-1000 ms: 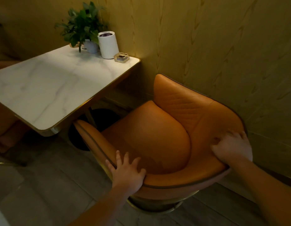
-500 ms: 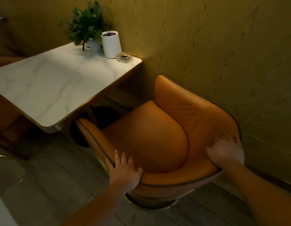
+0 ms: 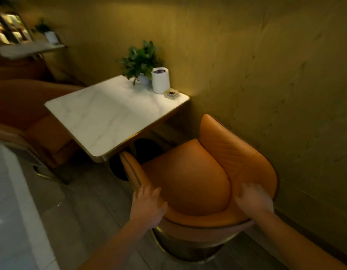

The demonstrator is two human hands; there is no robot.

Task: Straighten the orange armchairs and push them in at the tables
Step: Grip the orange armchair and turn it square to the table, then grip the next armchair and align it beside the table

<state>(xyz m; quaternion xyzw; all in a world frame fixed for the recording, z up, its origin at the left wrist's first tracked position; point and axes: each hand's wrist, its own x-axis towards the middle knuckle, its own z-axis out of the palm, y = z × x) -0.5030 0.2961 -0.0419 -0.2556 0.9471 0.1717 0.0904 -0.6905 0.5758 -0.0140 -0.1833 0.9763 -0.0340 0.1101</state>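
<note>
Pushing the orange armchair point(image 3: 198, 178) in at the tabletop point(image 3: 110, 114) appears to be the step in hand. The armchair occupies the lower centre of the frame, close beside the wall point(image 3: 266, 94) on the right. The tip of its left-of-frame arm sits at the near corner of the tabletop, and the seat lies mostly clear of the tabletop edge.

The left hand point(image 3: 147, 205) rests on the rim at lower centre, fingers extended along the arm and thumb spread toward the seat, gripping nothing. The right hand point(image 3: 252, 201) lies over the rim at lower right, fingers flat on the inner face of the backrest, not curled round it.

Procedure: apply even pressure through both palms so that the shell does not rotate. Guide the arm tip past the tabletop corner. Keep the shell off the wall.

Limits of view: the base point(image 3: 188, 248) is largely hidden under the shell, so its footing cannot be judged. The space beneath the tabletop is dark. A second armchair point(image 3: 42, 137) at centre left is blurred. The small dish point(image 3: 171, 93) beside the white cylinder point(image 3: 160, 80) and the potted plant point(image 3: 140, 61) is too small to identify.
</note>
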